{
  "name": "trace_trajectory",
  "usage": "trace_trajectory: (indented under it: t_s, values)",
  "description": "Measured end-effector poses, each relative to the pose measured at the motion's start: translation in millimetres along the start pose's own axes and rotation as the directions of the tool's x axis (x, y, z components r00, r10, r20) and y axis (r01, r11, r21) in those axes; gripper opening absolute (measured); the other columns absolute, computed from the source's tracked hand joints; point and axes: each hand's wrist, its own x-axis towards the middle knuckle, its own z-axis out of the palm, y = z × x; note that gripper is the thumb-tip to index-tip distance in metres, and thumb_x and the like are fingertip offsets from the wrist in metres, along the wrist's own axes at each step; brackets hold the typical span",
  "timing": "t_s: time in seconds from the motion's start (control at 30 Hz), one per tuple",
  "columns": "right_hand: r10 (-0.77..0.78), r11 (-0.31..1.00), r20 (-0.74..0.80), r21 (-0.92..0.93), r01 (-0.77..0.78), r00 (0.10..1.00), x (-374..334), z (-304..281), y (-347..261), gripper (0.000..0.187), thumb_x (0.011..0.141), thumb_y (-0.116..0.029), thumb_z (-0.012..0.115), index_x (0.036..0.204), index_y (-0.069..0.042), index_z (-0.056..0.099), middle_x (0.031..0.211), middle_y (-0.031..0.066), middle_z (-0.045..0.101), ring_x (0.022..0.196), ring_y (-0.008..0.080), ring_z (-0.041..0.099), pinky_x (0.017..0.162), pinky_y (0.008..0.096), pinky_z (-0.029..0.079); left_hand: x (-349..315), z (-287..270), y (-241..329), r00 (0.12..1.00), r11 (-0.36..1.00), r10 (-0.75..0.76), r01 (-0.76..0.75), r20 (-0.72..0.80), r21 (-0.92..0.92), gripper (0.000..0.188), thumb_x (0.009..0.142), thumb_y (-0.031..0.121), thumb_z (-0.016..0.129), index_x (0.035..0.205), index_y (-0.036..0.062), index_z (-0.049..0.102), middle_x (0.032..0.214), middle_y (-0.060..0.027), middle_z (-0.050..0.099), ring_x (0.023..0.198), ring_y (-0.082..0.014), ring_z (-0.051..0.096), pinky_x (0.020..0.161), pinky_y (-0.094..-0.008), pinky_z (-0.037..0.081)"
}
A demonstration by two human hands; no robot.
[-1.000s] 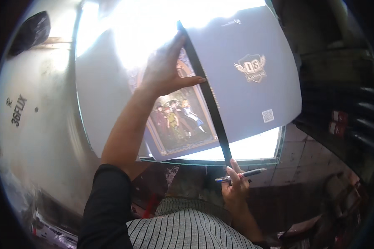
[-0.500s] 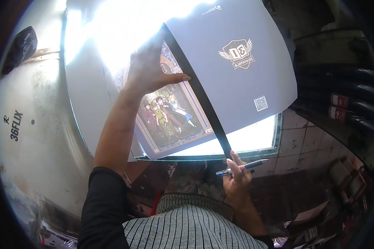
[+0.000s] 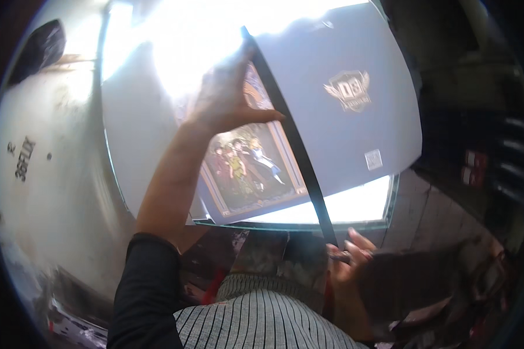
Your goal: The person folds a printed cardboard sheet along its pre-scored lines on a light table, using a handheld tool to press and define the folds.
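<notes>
A large blue-grey printed sheet (image 3: 384, 116) lies over a brightly lit glass panel (image 3: 361, 200). Its left part bears a framed picture of cartoon figures (image 3: 244, 168); its right part has a winged emblem (image 3: 349, 90) and a square code. A long dark straight strip (image 3: 300, 145), like a ruler, runs slantwise between the two parts. My left hand (image 3: 221, 102) lies flat across the print, thumb stretched onto the strip; glare washes out its fingertips. At the strip's near end, my right hand (image 3: 352, 259) has its fingers closed around a pen (image 3: 340, 256), blurred by motion.
A pale metal surface (image 3: 64, 168) extends along the left, with a dark bag-like bundle (image 3: 41, 49) at its far end. The glass panel's near edge (image 3: 291, 227) is close to my body. Dark rolls or tubes (image 3: 506, 157) stand at the right.
In the view, the sheet, strip and left hand have shifted slightly right and down together. My right hand is lower and turned, and the pen no longer points out to the right.
</notes>
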Motion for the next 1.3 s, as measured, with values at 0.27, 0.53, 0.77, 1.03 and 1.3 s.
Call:
trace_trajectory:
  t_s: [0.27, 0.53, 0.77, 1.03, 1.3]
  values:
    - [-0.203, 0.868, -0.126, 0.436, 0.238, 0.971, 155.9, 12.8, 32.1, 0.059, 0.107, -0.045, 0.045, 0.146, 0.000, 0.045, 0.090, 0.0117, 0.065, 0.071, 0.0136, 0.058, 0.067, 0.0290, 0.051, -6.7, -3.0, 8.0, 0.983, 0.986, -0.134, 0.120, 0.124, 0.111, 0.143, 0.059, 0.083, 0.076, 0.159, 0.0036, 0.013, 0.166, -0.0187, 0.012, 0.155, -0.0358, 0.004, 0.125, -0.0591, 0.005]
    - [-0.114, 0.886, 0.088, 0.459, 0.061, 0.990, 324.0, 147.2, -28.1, 0.019, 0.093, -0.009, 0.067, 0.108, 0.003, 0.068, 0.087, 0.0106, 0.075, 0.081, 0.0149, 0.073, 0.075, 0.0275, 0.058, -2.3, -9.8, 16.0, 0.981, 0.991, -0.131, 0.126, 0.144, 0.045, 0.138, 0.062, 0.079, 0.078, 0.161, 0.0093, 0.012, 0.167, -0.0157, 0.012, 0.155, -0.0356, 0.004, 0.124, -0.0613, 0.006]
    - [-0.080, 0.954, 0.149, 0.298, 0.032, 0.986, 317.3, 135.4, -30.0, 0.015, 0.088, -0.008, 0.069, 0.100, 0.000, 0.070, 0.083, 0.0127, 0.074, 0.072, 0.0177, 0.072, 0.067, 0.0307, 0.055, -2.5, -6.9, 15.4, 0.978, 0.992, -0.123, 0.126, 0.170, -0.004, 0.138, 0.061, 0.078, 0.079, 0.161, 0.0091, 0.012, 0.168, -0.0163, 0.011, 0.155, -0.0358, 0.004, 0.124, -0.0620, 0.006]
    - [-0.070, 0.984, 0.286, 0.175, 0.020, 0.956, 132.5, 11.7, -7.7, 0.018, 0.074, -0.006, 0.074, 0.092, -0.004, 0.071, 0.069, 0.0114, 0.067, 0.062, 0.0297, 0.065, 0.060, 0.0381, 0.050, -0.4, -1.2, 9.2, 0.978, 0.987, -0.135, 0.119, 0.160, 0.106, 0.140, 0.062, 0.079, 0.078, 0.160, 0.0058, 0.010, 0.167, -0.0173, 0.010, 0.155, -0.0357, 0.002, 0.124, -0.0611, 0.004]
    - [0.122, 0.982, 0.226, -0.170, -0.085, 0.966, -9.0, -31.6, -4.7, 0.040, 0.080, -0.006, 0.079, 0.115, -0.002, 0.060, 0.088, 0.0179, 0.068, 0.074, 0.0359, 0.067, 0.066, 0.0425, 0.053, 7.0, -6.8, 14.6, 0.961, 0.989, -0.132, 0.111, 0.243, 0.100, 0.137, 0.064, 0.083, 0.072, 0.160, 0.0059, 0.012, 0.166, -0.0200, 0.014, 0.155, -0.0364, 0.006, 0.124, -0.0574, 0.007]
